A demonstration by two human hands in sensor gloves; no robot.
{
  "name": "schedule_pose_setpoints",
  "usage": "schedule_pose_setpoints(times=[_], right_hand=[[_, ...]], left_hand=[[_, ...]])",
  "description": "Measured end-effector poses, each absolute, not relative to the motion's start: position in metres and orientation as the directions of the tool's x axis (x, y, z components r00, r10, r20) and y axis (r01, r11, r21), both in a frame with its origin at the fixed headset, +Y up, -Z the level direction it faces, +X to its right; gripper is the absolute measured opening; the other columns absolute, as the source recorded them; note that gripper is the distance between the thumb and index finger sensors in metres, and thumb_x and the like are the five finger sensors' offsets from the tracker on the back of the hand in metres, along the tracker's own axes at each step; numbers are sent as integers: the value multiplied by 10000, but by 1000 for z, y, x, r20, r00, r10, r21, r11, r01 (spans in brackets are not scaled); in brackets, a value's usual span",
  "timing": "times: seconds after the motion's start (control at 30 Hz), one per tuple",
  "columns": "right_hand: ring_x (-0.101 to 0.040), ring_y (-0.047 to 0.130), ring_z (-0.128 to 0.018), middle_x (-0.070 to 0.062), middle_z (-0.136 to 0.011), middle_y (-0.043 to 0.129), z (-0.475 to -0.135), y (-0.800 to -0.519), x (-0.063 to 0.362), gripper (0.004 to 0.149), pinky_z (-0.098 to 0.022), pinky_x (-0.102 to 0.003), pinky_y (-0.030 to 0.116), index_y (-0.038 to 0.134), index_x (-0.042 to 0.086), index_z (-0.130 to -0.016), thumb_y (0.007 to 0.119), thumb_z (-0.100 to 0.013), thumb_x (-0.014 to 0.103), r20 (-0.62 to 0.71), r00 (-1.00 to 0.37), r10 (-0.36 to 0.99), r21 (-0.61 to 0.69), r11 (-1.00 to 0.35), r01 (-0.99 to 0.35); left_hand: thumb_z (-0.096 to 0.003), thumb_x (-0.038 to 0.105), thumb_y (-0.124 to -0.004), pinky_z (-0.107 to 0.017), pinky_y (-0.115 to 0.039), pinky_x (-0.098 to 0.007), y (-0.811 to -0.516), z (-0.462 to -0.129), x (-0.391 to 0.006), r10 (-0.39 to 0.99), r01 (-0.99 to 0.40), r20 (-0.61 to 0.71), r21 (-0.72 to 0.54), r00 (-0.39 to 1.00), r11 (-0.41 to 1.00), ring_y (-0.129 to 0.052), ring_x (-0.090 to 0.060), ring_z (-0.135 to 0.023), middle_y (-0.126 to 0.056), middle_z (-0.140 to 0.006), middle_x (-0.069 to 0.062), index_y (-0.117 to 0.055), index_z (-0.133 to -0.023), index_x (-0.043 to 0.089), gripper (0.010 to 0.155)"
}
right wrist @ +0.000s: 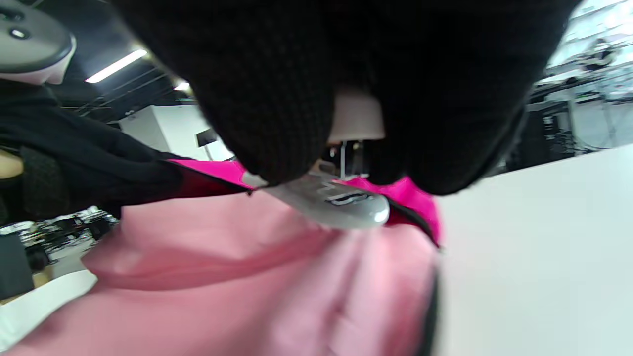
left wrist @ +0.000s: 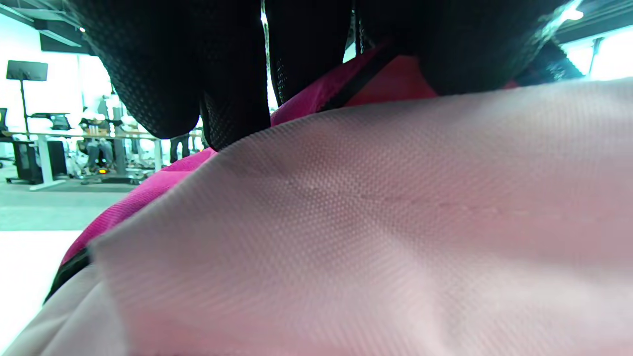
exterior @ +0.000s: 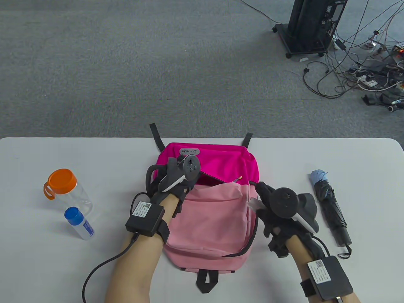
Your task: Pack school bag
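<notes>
The school bag [exterior: 211,221] lies flat mid-table, magenta at the back with a light pink front panel, and its main opening gapes. A dark flat item and a pencil tip [exterior: 238,178] show inside. My left hand [exterior: 185,188] grips the pink panel's edge at the opening's left end; its fingers [left wrist: 232,99] hang over the fabric [left wrist: 371,207]. My right hand [exterior: 258,190] is at the opening's right end and pinches the silver zipper pull [right wrist: 341,202], also seen in the table view [exterior: 254,203].
A clear bottle with an orange lid [exterior: 63,186] and a small blue-capped bottle [exterior: 79,222] stand at the table's left. A folded dark umbrella [exterior: 331,210] lies to the right of the bag. The white table [exterior: 363,164] ends just behind the bag.
</notes>
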State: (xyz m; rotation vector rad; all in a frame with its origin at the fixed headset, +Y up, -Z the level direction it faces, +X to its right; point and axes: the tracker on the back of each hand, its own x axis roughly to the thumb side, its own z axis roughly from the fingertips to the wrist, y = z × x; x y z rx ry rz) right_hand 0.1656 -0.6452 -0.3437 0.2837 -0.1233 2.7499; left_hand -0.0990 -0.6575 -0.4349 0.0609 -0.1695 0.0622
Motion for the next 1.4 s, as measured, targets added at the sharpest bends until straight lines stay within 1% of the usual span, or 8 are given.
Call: schedule_pose_setpoints(times=[0.17, 0.4, 0.5, 0.67, 0.83, 1.03, 1.23, 1.4], right_hand=[[-331, 1055, -742, -286, -1060, 596, -365, -635, 108, 902, -507, -492, 1013, 475, 50, -1063, 999, -348, 218, 332, -889, 314, -53, -935, -350], [-289, 1075, -720, -282, -1045, 631, -395, -644, 57, 951, -503, -443, 1032, 445, 43, -1056, 1000, -315, 258, 392, -920, -1, -181, -980, -76], [-279, 1098, -657, -288, -1006, 725, -406, -661, 48, 985, -469, -430, 1037, 473, 19, -1051, 1006, -276, 311, 366, -931, -10, -156, -986, -51], [-349, 1056, -571, -257, -908, 857, -412, -681, 47, 920, -425, -532, 955, 577, 15, -1042, 913, -317, 472, 216, -957, -195, -331, -937, 116], [-407, 1003, -634, -258, -904, 844, -424, -693, 52, 978, -469, -588, 902, 520, 19, -1069, 883, -333, 551, 180, -978, -108, -163, -983, 78], [-344, 1069, -466, -197, -697, 989, -436, -698, 50, 832, -376, -564, 943, 656, 32, -1018, 842, -401, 558, 69, -993, -95, -222, -972, 77], [-299, 1088, -358, -177, -587, 1033, -448, -694, 53, 731, -293, -524, 970, 759, 42, -956, 872, -382, 482, 13, -999, -30, -175, -984, 27], [-258, 1113, -299, -154, -504, 1063, -439, -686, 59, 592, -259, -500, 997, 835, 110, -905, 930, -375, 358, 97, -995, -8, -233, -972, -15]], left_hand=[[-483, 521, -801, -629, -857, -624, -658, -428, -98, 75, -90, 189, 73, 979, 993, -1008, -463, -875, -864, -1058, -145, -846, -943, 344, 496], [-475, 489, -841, -645, -829, -640, -657, -421, -97, 170, -184, 221, 41, 960, 982, -987, -484, -891, -863, -1060, -142, -861, -928, 344, 475], [-472, 491, -847, -645, -836, -631, -660, -418, -91, 111, -124, 233, 42, 966, 991, -985, -481, -894, -861, -1059, -126, -865, -925, 345, 477], [-469, 496, -836, -642, -836, -627, -669, -418, -97, 148, -165, 225, 60, 963, 984, -988, -472, -892, -869, -1052, -116, -876, -919, 332, 480], [-461, 493, -851, -666, -809, -631, -678, -415, -103, 131, -147, 255, 45, 958, 988, -954, -464, -929, -841, -1084, -92, -860, -935, 331, 500], [-461, 487, -847, -695, -769, -640, -685, -408, -112, 154, -165, 282, 18, 947, 986, -892, -461, -981, -788, -1127, -88, -833, -976, 301, 547], [-461, 515, -824, -726, -724, -647, -676, -391, -130, -40, 13, 279, 99, 959, 995, -824, -466, -1029, -750, -1164, -119, -713, -1071, 255, 672], [-472, 526, -804, -751, -662, -668, -646, -369, -165, -51, 35, 191, 84, 980, 996, -733, -487, -1074, -733, -1177, -131, -721, -1077, 246, 671]])
